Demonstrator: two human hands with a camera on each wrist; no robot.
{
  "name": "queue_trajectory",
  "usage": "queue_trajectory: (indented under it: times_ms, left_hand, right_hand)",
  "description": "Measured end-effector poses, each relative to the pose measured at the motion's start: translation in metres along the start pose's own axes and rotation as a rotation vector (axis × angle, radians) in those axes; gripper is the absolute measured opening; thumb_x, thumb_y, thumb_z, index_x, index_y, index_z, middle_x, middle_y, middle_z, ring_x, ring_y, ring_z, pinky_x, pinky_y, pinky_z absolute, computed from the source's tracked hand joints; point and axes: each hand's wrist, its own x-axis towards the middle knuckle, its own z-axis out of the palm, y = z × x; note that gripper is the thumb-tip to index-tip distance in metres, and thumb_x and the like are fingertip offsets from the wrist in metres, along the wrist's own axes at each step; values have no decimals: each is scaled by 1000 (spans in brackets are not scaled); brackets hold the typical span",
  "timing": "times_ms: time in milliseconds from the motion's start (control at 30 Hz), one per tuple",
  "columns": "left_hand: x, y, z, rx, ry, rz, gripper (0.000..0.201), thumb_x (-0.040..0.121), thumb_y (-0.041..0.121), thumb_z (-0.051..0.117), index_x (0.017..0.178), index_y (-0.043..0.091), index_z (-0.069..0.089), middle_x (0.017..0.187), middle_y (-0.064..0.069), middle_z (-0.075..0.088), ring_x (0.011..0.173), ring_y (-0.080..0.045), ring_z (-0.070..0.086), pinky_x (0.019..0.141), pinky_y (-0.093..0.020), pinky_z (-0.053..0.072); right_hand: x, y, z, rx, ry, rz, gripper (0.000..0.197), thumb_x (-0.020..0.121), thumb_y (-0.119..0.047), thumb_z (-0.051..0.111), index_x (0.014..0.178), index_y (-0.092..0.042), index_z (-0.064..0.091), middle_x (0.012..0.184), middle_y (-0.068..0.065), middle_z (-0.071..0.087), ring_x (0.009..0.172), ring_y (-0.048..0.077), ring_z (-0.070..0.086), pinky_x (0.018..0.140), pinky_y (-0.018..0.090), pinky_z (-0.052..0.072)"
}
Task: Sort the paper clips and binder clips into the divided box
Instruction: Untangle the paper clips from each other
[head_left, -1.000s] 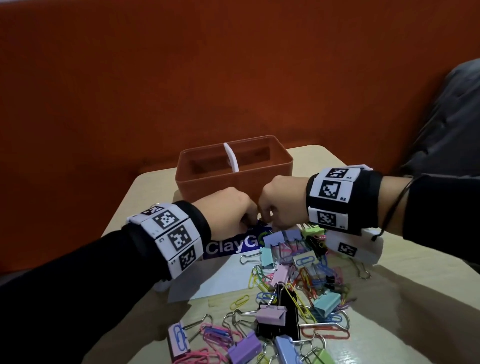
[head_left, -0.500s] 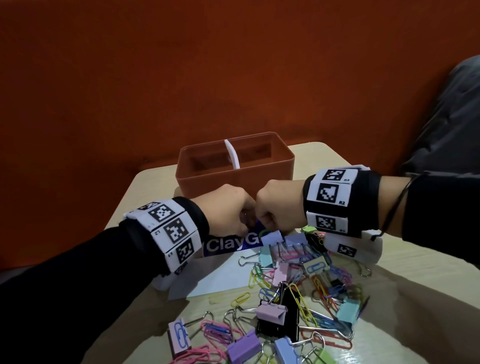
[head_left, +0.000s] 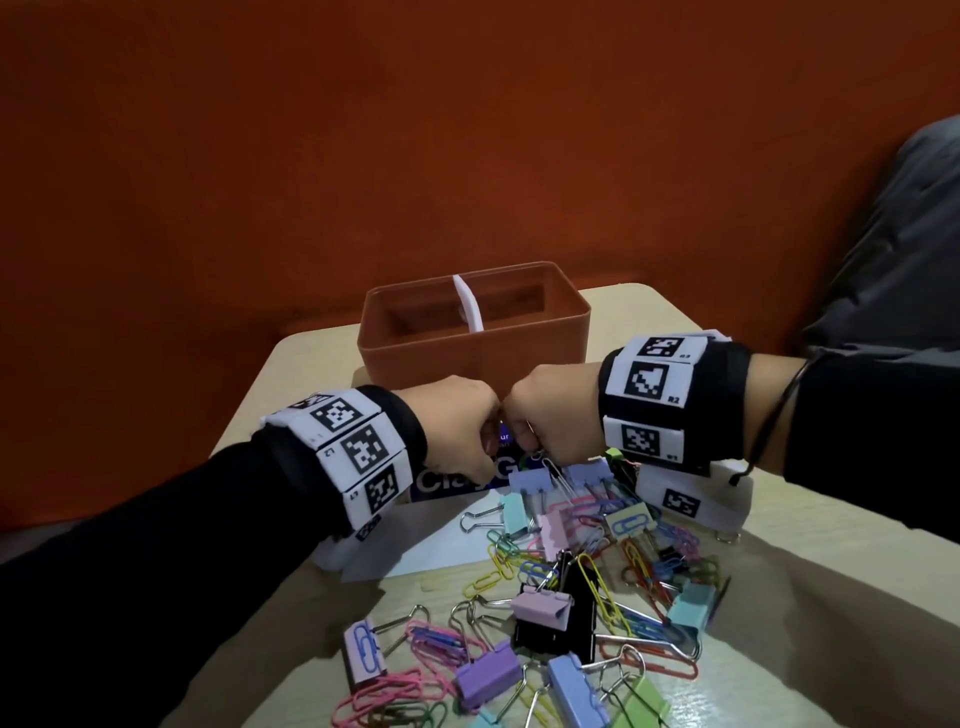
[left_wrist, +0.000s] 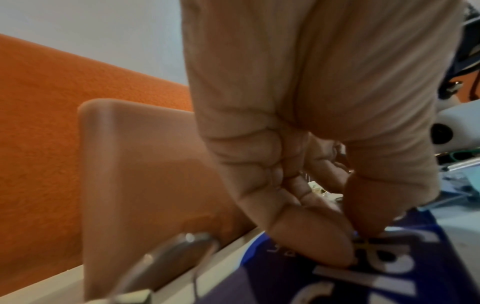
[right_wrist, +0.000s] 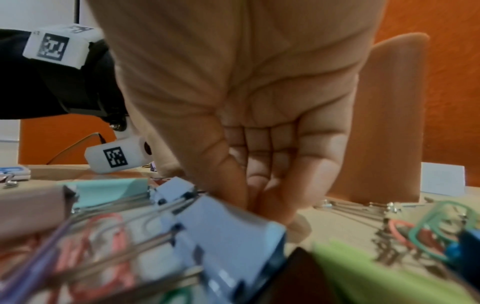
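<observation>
Terracotta plastic divided box: stands at the far edge of the table, a white divider splitting it into a left and a right compartment; contents cannot be seen from the head view.

Left hand: knuckles up, just in front of the box. Fingers curled, thumb and fingertips pinched together down on the blue printed sheet; the item in the pinch is too small and dark to identify.

Right hand: knuckles nearly touching the left hand. Fingers curled in, tips closed around something at the near edge of the pile; a wire handle shows just below the fist, but what is gripped cannot be told.

Pale blue binder clip: directly beneath the right hand, handles pointing toward the camera.

Mixed pile: pastel binder clips and coloured paper clips tangled together on the table, near side of both hands. Includes a pink binder clip resting on a black binder clip, a purple binder clip, a teal binder clip and a green binder clip at the bottom edge.

White paper: under the blue sheet, beside the pile.
</observation>
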Motion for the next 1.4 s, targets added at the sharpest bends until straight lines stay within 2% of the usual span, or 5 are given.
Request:
queue_trajectory:
  times_ms: [200,600,867,1200,1400]
  left_hand:
    - [-4,-1,-3,16,4,20,5,79,22,66,76,17,65,70,5,60,65,-14,54,52,-22,41]
    - [-23,-42,-60,-227,691,-88,9,90,25,58,86,22,67,80,5,64,71,-12,61,62,-28,53]
    - [-22,-57,-40,-153,706,-168,28,90,30,62,117,25,62,90,9,59,85,-12,57,75,-30,49]
    - [-43,-21,-18,-61,467,-14,12,81,41,68,84,31,63,76,14,56,75,-6,56,57,-22,38]
    - [-42,-11,-7,-63,295,60,16,78,44,70,83,29,67,71,15,57,70,-3,54,61,-26,45]
  right_hand:
    - [-3,1,-7,-3,12,21,19,72,-2,68,87,-13,70,89,0,68,81,19,59,69,27,50]
    - [-6,2,-11,-58,-10,-46,10,80,-11,67,83,-20,64,82,-6,57,85,15,56,68,24,46]
    - [3,-3,-3,-105,-78,4,28,84,-9,61,111,-13,63,109,6,65,98,24,61,76,31,53]
    - [1,-1,-7,-109,-53,33,28,84,-6,59,110,-13,62,101,3,64,90,21,57,66,26,39]
    - [5,-4,-2,-169,-72,39,32,77,-7,64,109,-12,63,102,5,68,91,25,64,76,33,56]
